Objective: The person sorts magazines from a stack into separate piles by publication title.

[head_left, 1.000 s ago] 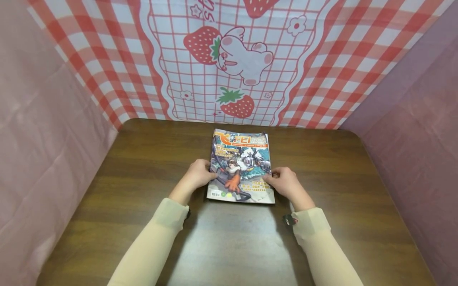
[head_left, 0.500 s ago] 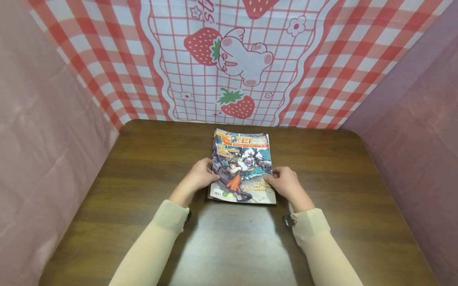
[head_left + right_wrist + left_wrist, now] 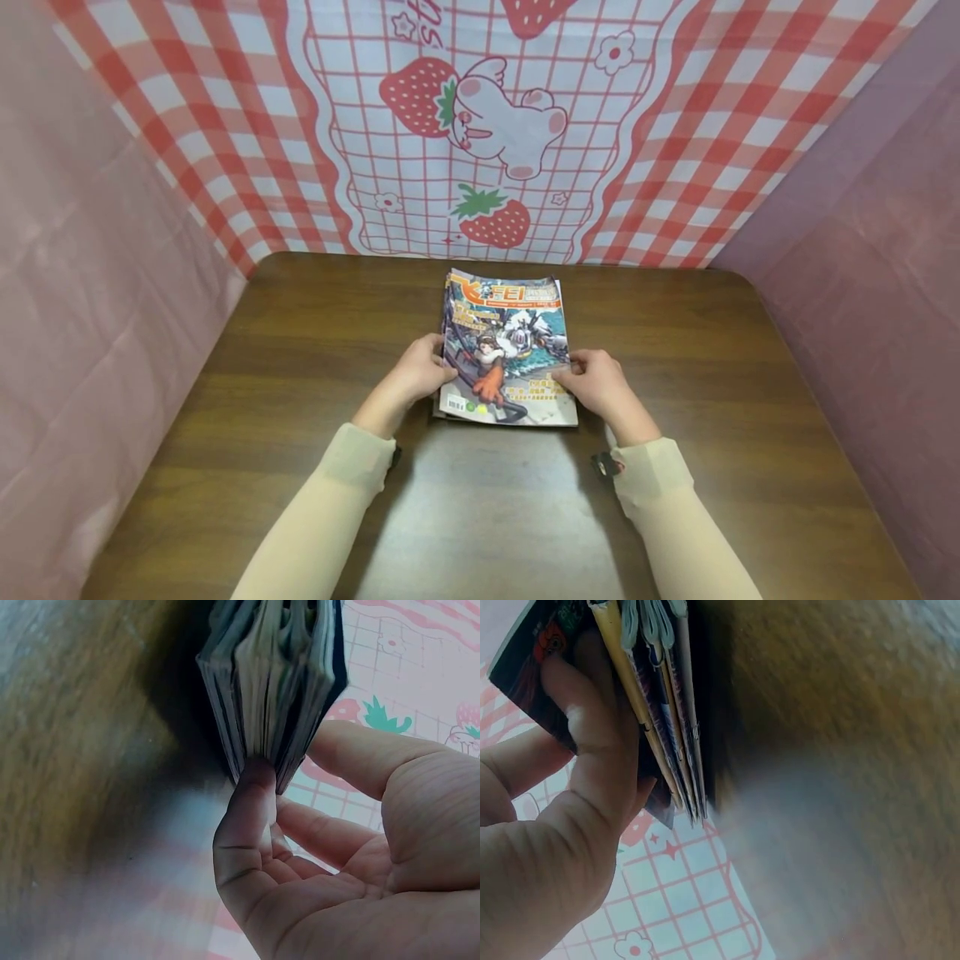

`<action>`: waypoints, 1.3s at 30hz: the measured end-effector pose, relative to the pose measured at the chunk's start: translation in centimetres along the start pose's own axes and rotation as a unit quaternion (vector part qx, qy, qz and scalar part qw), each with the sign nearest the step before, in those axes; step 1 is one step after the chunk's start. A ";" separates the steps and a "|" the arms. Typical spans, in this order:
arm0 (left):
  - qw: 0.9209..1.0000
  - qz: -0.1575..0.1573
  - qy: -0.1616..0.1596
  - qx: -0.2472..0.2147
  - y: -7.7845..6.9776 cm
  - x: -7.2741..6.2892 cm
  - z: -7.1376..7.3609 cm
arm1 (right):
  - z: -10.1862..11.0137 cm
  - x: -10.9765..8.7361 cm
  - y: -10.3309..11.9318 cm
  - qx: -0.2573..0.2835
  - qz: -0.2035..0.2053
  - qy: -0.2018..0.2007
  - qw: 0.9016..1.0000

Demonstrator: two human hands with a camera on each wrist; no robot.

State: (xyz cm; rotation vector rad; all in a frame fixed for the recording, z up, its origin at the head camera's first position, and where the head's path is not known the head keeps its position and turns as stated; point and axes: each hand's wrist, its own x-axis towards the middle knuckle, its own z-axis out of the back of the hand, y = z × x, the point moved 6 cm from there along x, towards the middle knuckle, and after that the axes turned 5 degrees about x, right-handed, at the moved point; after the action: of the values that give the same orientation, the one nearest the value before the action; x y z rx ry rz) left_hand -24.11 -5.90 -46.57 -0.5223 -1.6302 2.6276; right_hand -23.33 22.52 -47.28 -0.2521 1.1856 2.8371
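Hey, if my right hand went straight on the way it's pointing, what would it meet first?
Most likely the stack of magazines: your right hand is at its right edge, thumb over the top cover. How deep the fingers sit is hard to tell.

The right hand (image 3: 322,900) grips a stack of magazines (image 3: 264,682), whose page edges stand just ahead of it. One fingertip presses those edges; the thumb reaches along the stack's dark-covered side. A blurred wooden table (image 3: 71,757) lies across from the thumb, and strawberry-printed cloth (image 3: 431,664) shows beyond it and between the fingers.
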 end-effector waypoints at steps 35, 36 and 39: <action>0.963 0.051 0.038 -0.261 1.1 -0.9 -0.5 | 0.9 -1.5 -2.0 0.299 0.023 0.044 0.953; 0.963 0.050 0.040 -0.264 1.0 -0.9 -0.5 | 0.9 -1.6 -2.0 0.311 0.025 0.048 0.949; 0.959 0.050 0.045 -0.274 1.1 -1.0 -0.5 | 1.1 -1.7 -2.0 0.338 0.030 0.052 0.939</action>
State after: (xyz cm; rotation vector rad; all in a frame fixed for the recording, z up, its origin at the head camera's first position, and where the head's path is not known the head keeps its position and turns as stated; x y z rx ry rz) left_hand -22.87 -6.09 -47.44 -0.7329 -2.3561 2.1391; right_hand -21.59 24.75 -47.68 -0.3235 2.1121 2.2838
